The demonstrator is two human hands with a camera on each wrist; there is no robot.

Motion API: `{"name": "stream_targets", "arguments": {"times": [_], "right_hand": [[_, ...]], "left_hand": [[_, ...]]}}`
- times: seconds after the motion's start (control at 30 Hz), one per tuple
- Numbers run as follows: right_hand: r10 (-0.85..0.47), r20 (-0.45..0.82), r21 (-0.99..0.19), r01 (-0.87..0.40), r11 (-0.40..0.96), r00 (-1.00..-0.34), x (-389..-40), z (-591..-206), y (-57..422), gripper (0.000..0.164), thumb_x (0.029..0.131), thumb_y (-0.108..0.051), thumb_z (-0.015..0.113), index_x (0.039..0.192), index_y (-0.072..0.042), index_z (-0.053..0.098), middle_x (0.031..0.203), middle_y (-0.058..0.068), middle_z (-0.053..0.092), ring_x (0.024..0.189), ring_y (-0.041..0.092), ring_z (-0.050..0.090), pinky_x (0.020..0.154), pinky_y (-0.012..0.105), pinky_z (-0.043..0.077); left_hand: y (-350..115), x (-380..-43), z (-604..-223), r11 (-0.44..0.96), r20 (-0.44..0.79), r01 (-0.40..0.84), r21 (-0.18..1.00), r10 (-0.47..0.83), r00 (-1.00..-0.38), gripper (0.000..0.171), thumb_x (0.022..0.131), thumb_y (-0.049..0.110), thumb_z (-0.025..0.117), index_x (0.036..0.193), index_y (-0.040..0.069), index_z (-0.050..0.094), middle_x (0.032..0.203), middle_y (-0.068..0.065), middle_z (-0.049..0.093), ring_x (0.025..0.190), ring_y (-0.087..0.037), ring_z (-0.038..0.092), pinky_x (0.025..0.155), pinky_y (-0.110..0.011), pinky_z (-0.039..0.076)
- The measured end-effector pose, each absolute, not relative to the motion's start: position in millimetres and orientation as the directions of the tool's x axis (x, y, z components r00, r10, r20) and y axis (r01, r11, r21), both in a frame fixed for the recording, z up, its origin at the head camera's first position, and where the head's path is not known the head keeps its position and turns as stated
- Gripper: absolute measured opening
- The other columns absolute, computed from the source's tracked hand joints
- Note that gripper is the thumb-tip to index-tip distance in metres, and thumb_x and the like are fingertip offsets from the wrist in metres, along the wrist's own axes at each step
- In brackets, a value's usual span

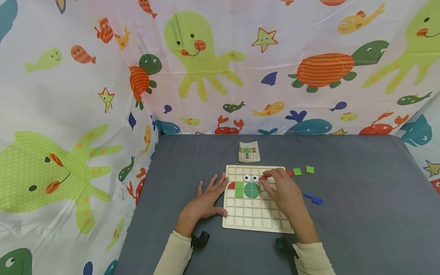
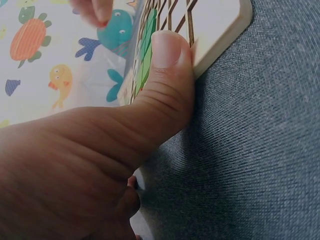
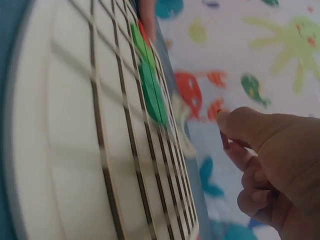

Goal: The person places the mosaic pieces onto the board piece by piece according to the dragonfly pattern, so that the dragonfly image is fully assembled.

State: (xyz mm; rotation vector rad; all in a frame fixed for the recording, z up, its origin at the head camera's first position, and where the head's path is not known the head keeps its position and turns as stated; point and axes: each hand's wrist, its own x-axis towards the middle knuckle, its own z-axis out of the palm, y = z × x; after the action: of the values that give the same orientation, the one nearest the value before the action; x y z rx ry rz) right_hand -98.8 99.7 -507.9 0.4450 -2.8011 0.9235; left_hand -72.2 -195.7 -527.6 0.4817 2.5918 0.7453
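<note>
A light wooden grid board [image 1: 242, 221] lies on the grey table. On it sit two round eye pieces [image 1: 247, 178], a green circle made of quarter pieces [image 1: 252, 190], green squares [image 1: 239, 189] and a red piece with a rounded side [image 1: 232, 185]. My left hand [image 1: 204, 202] rests at the board's left edge, fingers spread and fairly straight, its thumb [image 2: 170, 65] touching the rim. Between thumb and fingertips, my right hand [image 1: 287, 193] pinches a small red piece [image 1: 262, 178] over the board, right of the eyes. In the right wrist view that piece [image 3: 223, 137] is held above the surface.
Behind the board lies a small card [image 1: 249, 156] printed with a similar grid picture. To the right are loose green squares [image 1: 297, 171], a red piece [image 1: 290, 173] partly behind my hand, and blue pieces [image 1: 317, 200]. A sea-animal cloth [image 1: 213, 114] hangs behind the table.
</note>
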Motion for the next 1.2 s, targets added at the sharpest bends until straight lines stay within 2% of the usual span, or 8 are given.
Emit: {"name": "stream_targets", "arguments": {"times": [0.17,0.37,0.77,0.9,1.2], "right_hand": [[-0.345,0.279,-0.535,-0.443,0.719,-0.896,-96.1,-507.6,67.8,0.025,0.097,-0.025,0.081,0.117,-0.010,0.077,0.113,0.006,0.067,0.077,0.020,0.066,0.060,0.034,0.054],[-0.438,0.312,-0.475,-0.537,0.697,-0.843,-92.5,-511.8,41.6,0.021,0.096,-0.022,0.082,0.113,-0.013,0.077,0.107,0.002,0.066,0.082,0.015,0.068,0.066,0.033,0.058],[-0.499,0.245,-0.452,-0.553,0.699,-0.831,-84.8,-522.7,17.6,0.021,0.094,-0.025,0.084,0.110,-0.014,0.077,0.104,0.000,0.066,0.089,0.017,0.069,0.072,0.037,0.061],[-0.503,0.228,-0.439,-0.549,0.711,-0.834,-84.9,-527.0,15.3,0.021,0.094,-0.025,0.084,0.110,-0.014,0.077,0.102,-0.002,0.065,0.087,0.015,0.067,0.072,0.035,0.060],[-0.535,0.264,-0.394,-0.596,0.699,-0.802,-87.0,-530.9,13.0,0.021,0.092,-0.023,0.087,0.109,-0.013,0.078,0.101,-0.002,0.067,0.085,0.012,0.067,0.071,0.032,0.059]], "left_hand": [[-195.3,-73.3,-525.9,0.802,-0.278,0.222,0.555,0.430,-0.859,0.120,0.082,0.043,0.086,0.172,0.021,0.011,0.179,0.001,0.003,0.165,-0.030,-0.004,0.123,-0.072,-0.006],[-195.0,-73.2,-525.4,0.797,-0.265,0.229,0.559,0.434,-0.861,0.119,0.082,0.042,0.087,0.172,0.017,0.014,0.179,-0.002,0.006,0.165,-0.033,-0.001,0.123,-0.073,-0.005],[-196.6,-72.6,-526.7,0.800,-0.268,0.235,0.552,0.437,-0.859,0.120,0.081,0.043,0.087,0.172,0.019,0.013,0.179,0.000,0.004,0.165,-0.031,-0.001,0.123,-0.073,-0.005],[-196.7,-72.1,-526.4,0.802,-0.273,0.232,0.551,0.436,-0.857,0.120,0.081,0.043,0.086,0.172,0.020,0.012,0.179,0.001,0.003,0.165,-0.030,-0.002,0.123,-0.073,-0.006],[-197.1,-72.2,-524.5,0.796,-0.267,0.235,0.559,0.440,-0.857,0.118,0.082,0.042,0.087,0.172,0.018,0.014,0.179,-0.001,0.004,0.165,-0.033,-0.001,0.123,-0.074,-0.005]]}}
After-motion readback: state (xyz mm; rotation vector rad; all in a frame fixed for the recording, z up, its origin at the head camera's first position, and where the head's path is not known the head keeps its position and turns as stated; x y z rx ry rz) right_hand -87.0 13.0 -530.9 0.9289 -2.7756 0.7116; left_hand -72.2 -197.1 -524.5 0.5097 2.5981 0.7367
